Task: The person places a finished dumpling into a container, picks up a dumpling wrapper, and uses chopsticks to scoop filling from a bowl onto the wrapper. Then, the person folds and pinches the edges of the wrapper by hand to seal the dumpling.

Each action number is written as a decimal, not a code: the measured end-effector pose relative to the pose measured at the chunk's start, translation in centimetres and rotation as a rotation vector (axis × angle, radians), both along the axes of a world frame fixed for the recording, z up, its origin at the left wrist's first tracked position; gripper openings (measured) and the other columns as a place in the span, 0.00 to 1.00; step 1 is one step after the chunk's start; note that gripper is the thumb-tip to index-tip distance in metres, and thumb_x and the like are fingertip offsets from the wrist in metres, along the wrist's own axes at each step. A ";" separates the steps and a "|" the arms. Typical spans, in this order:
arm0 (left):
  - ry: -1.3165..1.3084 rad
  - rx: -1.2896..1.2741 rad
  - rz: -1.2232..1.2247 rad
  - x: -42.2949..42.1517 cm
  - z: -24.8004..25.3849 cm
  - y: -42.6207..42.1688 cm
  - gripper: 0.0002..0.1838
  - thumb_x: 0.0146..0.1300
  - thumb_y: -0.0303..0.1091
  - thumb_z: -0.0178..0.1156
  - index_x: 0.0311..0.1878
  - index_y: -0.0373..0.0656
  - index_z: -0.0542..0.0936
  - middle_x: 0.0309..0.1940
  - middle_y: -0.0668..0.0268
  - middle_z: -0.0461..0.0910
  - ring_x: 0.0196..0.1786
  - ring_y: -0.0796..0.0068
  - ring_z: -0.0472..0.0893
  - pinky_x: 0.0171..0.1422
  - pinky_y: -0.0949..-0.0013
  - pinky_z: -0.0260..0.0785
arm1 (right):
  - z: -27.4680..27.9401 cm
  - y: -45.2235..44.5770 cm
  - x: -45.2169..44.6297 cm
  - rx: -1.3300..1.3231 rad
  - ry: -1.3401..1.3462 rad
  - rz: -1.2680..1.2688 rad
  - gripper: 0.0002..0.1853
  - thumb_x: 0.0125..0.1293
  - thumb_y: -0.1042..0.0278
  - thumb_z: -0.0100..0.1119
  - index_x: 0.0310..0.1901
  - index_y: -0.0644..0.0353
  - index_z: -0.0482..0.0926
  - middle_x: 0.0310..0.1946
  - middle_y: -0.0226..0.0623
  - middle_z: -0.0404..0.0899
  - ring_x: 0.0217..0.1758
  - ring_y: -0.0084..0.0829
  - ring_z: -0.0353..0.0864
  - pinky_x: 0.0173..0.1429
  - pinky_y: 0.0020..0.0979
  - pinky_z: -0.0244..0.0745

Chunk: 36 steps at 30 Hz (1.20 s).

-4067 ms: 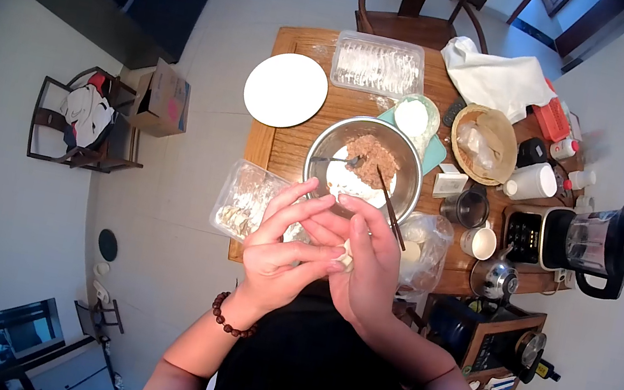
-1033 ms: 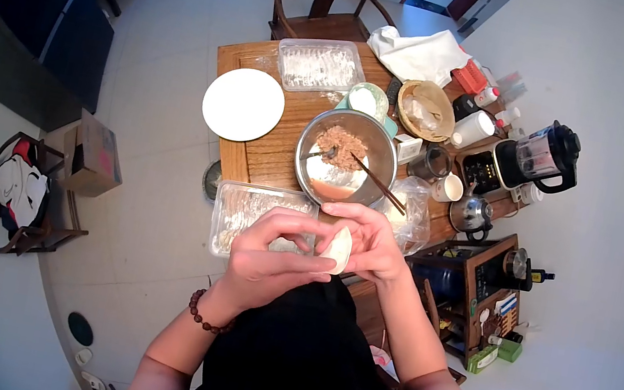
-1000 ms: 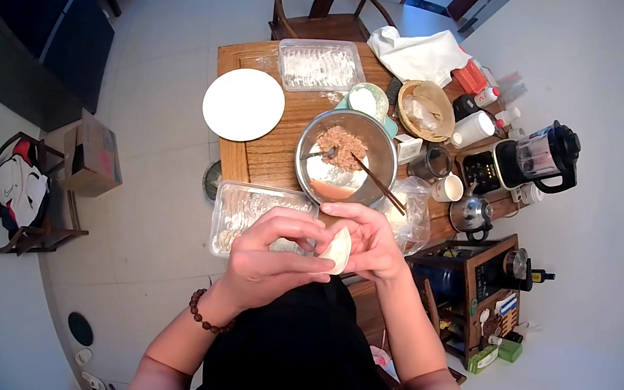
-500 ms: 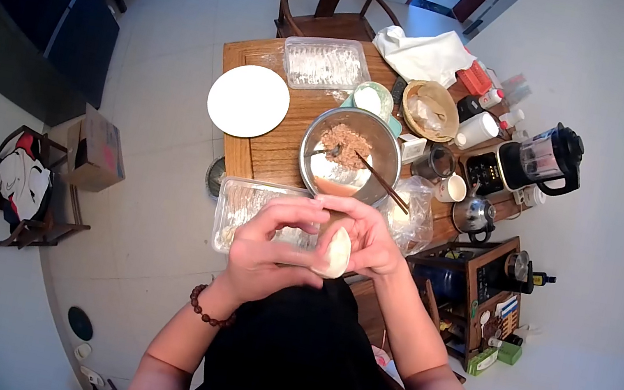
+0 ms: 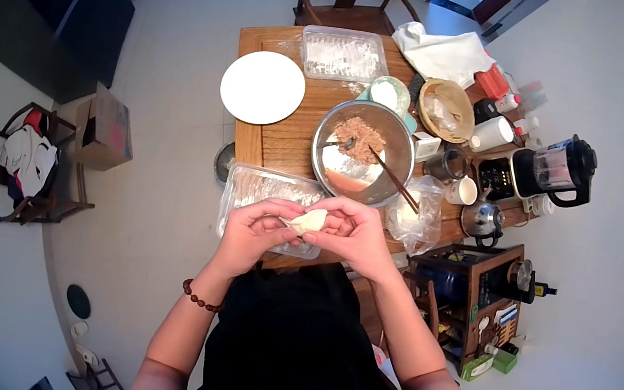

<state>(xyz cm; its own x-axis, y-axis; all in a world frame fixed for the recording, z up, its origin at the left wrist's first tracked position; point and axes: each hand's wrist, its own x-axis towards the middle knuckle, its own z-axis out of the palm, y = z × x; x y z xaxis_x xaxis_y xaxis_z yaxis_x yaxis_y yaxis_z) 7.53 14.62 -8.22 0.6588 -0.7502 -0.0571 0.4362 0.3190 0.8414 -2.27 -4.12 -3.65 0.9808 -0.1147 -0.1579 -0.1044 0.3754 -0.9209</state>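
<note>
A pale folded piece of dough [image 5: 307, 222] is pinched between the fingers of both hands. My left hand [image 5: 257, 229] holds its left end, with a bead bracelet on the wrist. At its right side, my right hand [image 5: 353, 236] has fingers and thumb closed on it. Just beyond the hands stands a steel bowl [image 5: 400, 181] containing pinkish minced filling [image 5: 359, 138], a spoon and dark chopsticks [image 5: 397, 183]. Partly behind my left hand lies a floured plastic tray [image 5: 241, 182]. A plastic bag [image 5: 417, 222] with pale rounds is right of the bowl.
On the wooden table [image 5: 275, 144] are a white plate [image 5: 262, 88], another floured tray [image 5: 345, 56], a small bowl of white powder [image 5: 386, 94] and a basket [image 5: 449, 110]. Farther right stand cups, a kettle [image 5: 483, 221] and a blender [image 5: 555, 167].
Both hands have moved slightly left and up with the dough, which has turned from upright to sideways. My left fingers have closed on its left end. The camera view has shifted.
</note>
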 end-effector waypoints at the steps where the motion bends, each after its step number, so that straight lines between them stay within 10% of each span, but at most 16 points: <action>1: -0.008 0.022 -0.009 0.0 -0.8 0.4 0.12 0.67 0.14 0.63 0.53 0.30 0.81 0.56 0.52 0.81 0.51 0.64 0.87 0.53 0.64 0.86 | -0.4 0.2 0.1 0.000 0.036 0.009 0.19 0.64 0.86 0.70 0.56 0.72 0.79 0.46 0.39 0.87 0.47 0.25 0.87 0.53 0.27 0.84; 15: 0.337 0.382 0.230 0.2 -10.8 3.7 0.21 0.73 0.23 0.63 0.66 0.35 0.73 0.53 0.57 0.84 0.50 0.72 0.87 0.57 0.69 0.85 | -15.8 5.0 2.2 -0.492 0.097 -0.154 0.14 0.60 0.79 0.76 0.48 0.67 0.86 0.38 0.37 0.88 0.38 0.21 0.87 0.42 0.23 0.82; 25: 0.060 0.510 0.064 -1.9 -16.1 2.5 0.19 0.68 0.21 0.66 0.62 0.31 0.81 0.51 0.58 0.87 0.48 0.78 0.86 0.56 0.75 0.80 | -18.9 4.3 -1.8 -0.562 0.133 -0.152 0.14 0.62 0.76 0.76 0.49 0.69 0.88 0.44 0.38 0.89 0.41 0.19 0.86 0.45 0.23 0.82; 36: -0.343 0.790 -0.162 -2.4 -18.0 0.6 0.19 0.64 0.23 0.72 0.59 0.34 0.84 0.42 0.62 0.90 0.41 0.82 0.86 0.48 0.77 0.79 | -22.0 3.3 -3.9 -0.855 0.097 -0.123 0.12 0.62 0.75 0.72 0.47 0.66 0.87 0.37 0.49 0.88 0.39 0.41 0.91 0.44 0.37 0.85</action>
<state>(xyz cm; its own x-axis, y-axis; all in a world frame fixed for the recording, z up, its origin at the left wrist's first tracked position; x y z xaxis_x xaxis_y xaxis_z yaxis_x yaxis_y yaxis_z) 5.15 15.24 -26.24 0.6237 -0.6607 -0.4177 0.1077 -0.4566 0.8831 -6.12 -0.83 -25.66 0.9405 -0.3360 -0.0512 -0.2008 -0.4277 -0.8813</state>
